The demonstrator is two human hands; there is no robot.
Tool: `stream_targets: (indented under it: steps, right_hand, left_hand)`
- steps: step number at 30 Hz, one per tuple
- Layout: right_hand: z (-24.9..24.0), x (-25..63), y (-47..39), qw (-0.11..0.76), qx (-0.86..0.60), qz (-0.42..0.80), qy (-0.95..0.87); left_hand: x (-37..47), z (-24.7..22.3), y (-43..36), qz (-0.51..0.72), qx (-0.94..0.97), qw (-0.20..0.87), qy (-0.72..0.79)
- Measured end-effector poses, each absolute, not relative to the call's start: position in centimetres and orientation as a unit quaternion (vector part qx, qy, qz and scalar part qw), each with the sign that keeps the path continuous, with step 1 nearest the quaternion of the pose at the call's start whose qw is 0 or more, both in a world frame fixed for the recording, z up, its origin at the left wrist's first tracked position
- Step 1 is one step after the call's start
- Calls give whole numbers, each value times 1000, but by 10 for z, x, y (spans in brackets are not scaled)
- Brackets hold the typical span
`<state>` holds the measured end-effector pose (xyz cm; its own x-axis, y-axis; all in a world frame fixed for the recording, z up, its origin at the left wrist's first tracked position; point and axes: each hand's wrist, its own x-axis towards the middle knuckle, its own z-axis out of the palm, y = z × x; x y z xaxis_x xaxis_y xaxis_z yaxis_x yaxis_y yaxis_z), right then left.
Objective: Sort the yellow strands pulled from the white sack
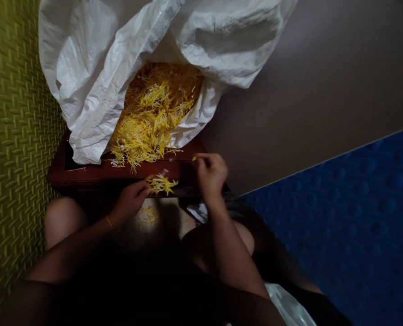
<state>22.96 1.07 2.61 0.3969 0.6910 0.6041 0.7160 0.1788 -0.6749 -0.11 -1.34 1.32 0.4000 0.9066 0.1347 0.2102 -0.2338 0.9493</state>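
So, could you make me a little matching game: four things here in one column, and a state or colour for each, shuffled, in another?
1. Left hand
2. Right hand
3. White sack
4. Bracelet

A. Pinching a small yellow bit
B. Gold-coloured
C. Holding a yellow-and-white bunch
D. Open, with a yellow heap at its mouth

Pairs: 1-C, 2-A, 3-D, 4-B

"What do we hold in our left hand (133, 198)?"
"A bunch of yellow strands (164, 184)."
"And in our right hand (213, 174)?"
"We pinch a yellow bit (194, 158), near the white sack (98, 97) open around a yellow heap (147, 122)."
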Motion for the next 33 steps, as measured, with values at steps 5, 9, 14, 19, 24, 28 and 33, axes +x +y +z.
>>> stream_targets:
  steps: [5,9,14,19,24,28,33]
  right_hand:
    - [22,275,14,434,-675,185,-568]
    - [11,271,5,157,-638,290,-696]
    - [12,250,-2,114,-623,213,-744]
    - [34,208,-14,317,-616,177,-699]
    - [36,173,-21,399,-544,315,-667]
    - [27,165,-19,425,-548,262,-671]
    - [26,166,-15,477,-546,285,-628]
  left_hand:
    - [-2,7,-10,396,643,498,426]
    - [-2,5,-4,400,618,501,455]
    - [0,5,-1,414,597,508,464]
    - [4,1,1,412,594,516,460]
    - [8,1,-2,395,576,558,448]
    - [10,1,-3,408,566,560,447]
    - [9,5,-7,427,570,567,414]
